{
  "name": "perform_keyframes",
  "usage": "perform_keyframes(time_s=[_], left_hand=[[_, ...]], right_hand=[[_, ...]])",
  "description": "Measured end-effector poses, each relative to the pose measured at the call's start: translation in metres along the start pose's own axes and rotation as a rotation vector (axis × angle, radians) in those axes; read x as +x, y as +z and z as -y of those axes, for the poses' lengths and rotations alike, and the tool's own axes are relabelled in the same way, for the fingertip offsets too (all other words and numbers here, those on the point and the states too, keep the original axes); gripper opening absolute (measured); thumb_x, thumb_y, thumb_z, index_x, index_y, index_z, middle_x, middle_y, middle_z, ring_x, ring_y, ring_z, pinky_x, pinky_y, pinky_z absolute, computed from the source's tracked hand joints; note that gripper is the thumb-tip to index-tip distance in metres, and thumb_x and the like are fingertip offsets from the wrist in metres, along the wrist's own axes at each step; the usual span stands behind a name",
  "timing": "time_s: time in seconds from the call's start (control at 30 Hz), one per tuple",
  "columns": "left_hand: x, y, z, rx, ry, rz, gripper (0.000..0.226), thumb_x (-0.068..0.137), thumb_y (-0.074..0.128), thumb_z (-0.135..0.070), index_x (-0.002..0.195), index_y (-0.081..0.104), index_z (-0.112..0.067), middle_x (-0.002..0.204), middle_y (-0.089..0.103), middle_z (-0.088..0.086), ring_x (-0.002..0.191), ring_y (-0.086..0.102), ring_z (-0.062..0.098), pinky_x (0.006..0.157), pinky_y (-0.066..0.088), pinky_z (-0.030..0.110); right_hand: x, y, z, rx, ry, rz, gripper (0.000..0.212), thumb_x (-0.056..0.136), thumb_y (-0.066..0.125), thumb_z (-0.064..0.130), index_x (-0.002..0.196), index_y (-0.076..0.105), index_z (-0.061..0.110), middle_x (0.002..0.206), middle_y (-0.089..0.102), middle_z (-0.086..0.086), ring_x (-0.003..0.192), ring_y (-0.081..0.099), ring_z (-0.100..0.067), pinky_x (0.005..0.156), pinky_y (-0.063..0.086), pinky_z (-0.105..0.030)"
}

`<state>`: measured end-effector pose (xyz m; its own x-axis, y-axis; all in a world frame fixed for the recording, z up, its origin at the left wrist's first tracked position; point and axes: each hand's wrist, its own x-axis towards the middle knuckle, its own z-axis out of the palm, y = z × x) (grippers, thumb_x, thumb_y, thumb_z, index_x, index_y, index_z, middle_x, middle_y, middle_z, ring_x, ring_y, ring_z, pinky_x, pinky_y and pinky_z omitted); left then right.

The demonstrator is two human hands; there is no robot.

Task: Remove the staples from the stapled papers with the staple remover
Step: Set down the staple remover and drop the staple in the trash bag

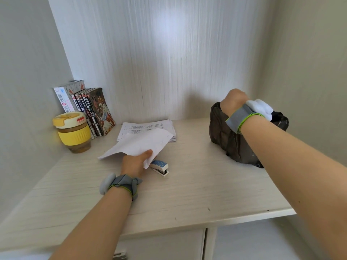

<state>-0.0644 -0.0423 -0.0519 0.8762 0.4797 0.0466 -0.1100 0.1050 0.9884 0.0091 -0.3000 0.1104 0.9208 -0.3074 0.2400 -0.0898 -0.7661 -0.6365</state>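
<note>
My left hand (134, 162) pinches the near corner of a stapled set of white sheets (139, 143), lifted and tilted above the desk. Its staples show as small marks along the right edge. Behind it a stack of printed papers (161, 126) lies flat. A small blue polka-dot stapler with a white base (160, 167) rests on the desk just right of my left hand. My right hand (234, 99) reaches down into a dark bag (225, 136) at the right; its fingers are hidden inside.
A yellow-lidded cup (73, 132) stands at the left beside a row of books (92, 109) leaning against the wall. The pale wooden desk (187, 194) ends in a front edge above cabinet doors (161, 246). Walls close in on three sides.
</note>
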Motion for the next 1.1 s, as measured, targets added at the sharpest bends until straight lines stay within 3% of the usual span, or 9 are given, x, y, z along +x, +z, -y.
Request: perform_keyframes(time_s=[0.1,0.2,0.33,0.5,0.63,0.73,0.83,0.97,1.1], left_hand=[[0.005,-0.002,0.005,-0.006,-0.004,0.004,0.031,0.062,0.081,-0.014,0.087,0.063,-0.014,0.103,0.066,0.005,0.099,0.061,0.023,0.098,0.044,0.039],[0.008,-0.003,0.008,-0.044,-0.020,0.008,0.028,0.070,0.077,-0.010,0.094,0.063,-0.010,0.104,0.065,0.005,0.101,0.060,0.024,0.101,0.044,0.042],[0.008,-0.002,0.008,-0.059,-0.022,0.001,0.030,0.071,0.076,-0.008,0.098,0.063,-0.009,0.108,0.064,0.006,0.105,0.060,0.025,0.102,0.043,0.045],[0.008,-0.002,0.008,-0.093,-0.037,-0.022,0.029,0.071,0.075,-0.006,0.097,0.063,-0.011,0.104,0.064,0.004,0.102,0.060,0.023,0.102,0.043,0.045],[0.006,0.000,0.007,-0.121,-0.031,-0.010,0.026,0.072,0.073,-0.001,0.094,0.064,-0.012,0.106,0.064,0.005,0.103,0.060,0.024,0.103,0.042,0.044],[0.001,0.002,0.003,-0.135,-0.040,-0.001,0.021,0.072,0.071,0.001,0.086,0.065,-0.013,0.100,0.065,0.004,0.097,0.060,0.023,0.102,0.043,0.042],[-0.003,0.003,-0.001,-0.160,-0.044,-0.001,0.021,0.073,0.069,0.003,0.081,0.065,-0.015,0.101,0.066,0.006,0.094,0.060,0.022,0.098,0.045,0.038],[-0.012,0.007,-0.008,-0.189,-0.020,0.042,0.028,0.075,0.064,0.010,0.096,0.063,-0.008,0.103,0.064,0.008,0.094,0.059,0.023,0.092,0.046,0.038],[-0.022,0.011,-0.018,-0.239,-0.008,0.120,0.022,0.079,0.059,0.009,0.094,0.062,-0.006,0.092,0.065,0.007,0.079,0.062,0.021,0.073,0.051,0.031]], right_hand=[[-0.012,0.002,0.016,-0.091,-0.036,-0.020,0.035,0.091,0.046,0.012,0.058,0.038,0.004,0.062,0.038,-0.009,0.076,0.047,-0.025,0.054,0.027,-0.026],[-0.025,0.015,0.023,-0.056,-0.180,-0.029,0.026,0.091,0.044,0.017,0.093,0.064,0.000,0.097,0.065,-0.016,0.094,0.060,-0.033,0.065,0.034,-0.028],[-0.050,0.043,0.026,0.053,-0.347,-0.049,0.023,0.088,0.046,0.009,0.100,0.064,0.002,0.111,0.064,-0.017,0.106,0.057,-0.033,0.079,0.043,-0.033],[-0.070,0.087,0.024,0.264,-0.257,0.195,0.021,0.082,0.047,0.002,0.065,0.053,0.012,0.100,0.067,-0.022,0.093,0.062,-0.036,0.083,0.051,-0.039],[-0.086,0.119,0.017,0.477,-0.090,0.507,0.031,0.089,0.046,0.010,0.059,0.047,0.007,0.063,0.059,-0.019,0.046,0.053,-0.023,0.049,0.049,-0.029],[-0.089,0.127,0.012,0.734,0.034,0.633,0.026,0.091,0.049,0.020,0.071,0.051,0.004,0.058,0.056,-0.012,0.030,0.050,-0.009,0.038,0.046,-0.018],[-0.088,0.133,0.009,0.931,0.156,0.716,0.023,0.090,0.055,0.021,0.072,0.053,0.006,0.048,0.060,-0.005,0.030,0.050,-0.006,0.038,0.047,-0.014],[-0.090,0.137,0.006,1.090,0.272,0.787,0.016,0.086,0.061,0.015,0.072,0.055,0.008,0.051,0.058,-0.003,0.033,0.052,-0.005,0.040,0.048,-0.015],[-0.089,0.138,0.004,1.154,0.278,0.805,0.016,0.085,0.060,0.005,0.071,0.054,0.009,0.038,0.055,0.004,0.033,0.051,-0.004,0.040,0.048,-0.014]])
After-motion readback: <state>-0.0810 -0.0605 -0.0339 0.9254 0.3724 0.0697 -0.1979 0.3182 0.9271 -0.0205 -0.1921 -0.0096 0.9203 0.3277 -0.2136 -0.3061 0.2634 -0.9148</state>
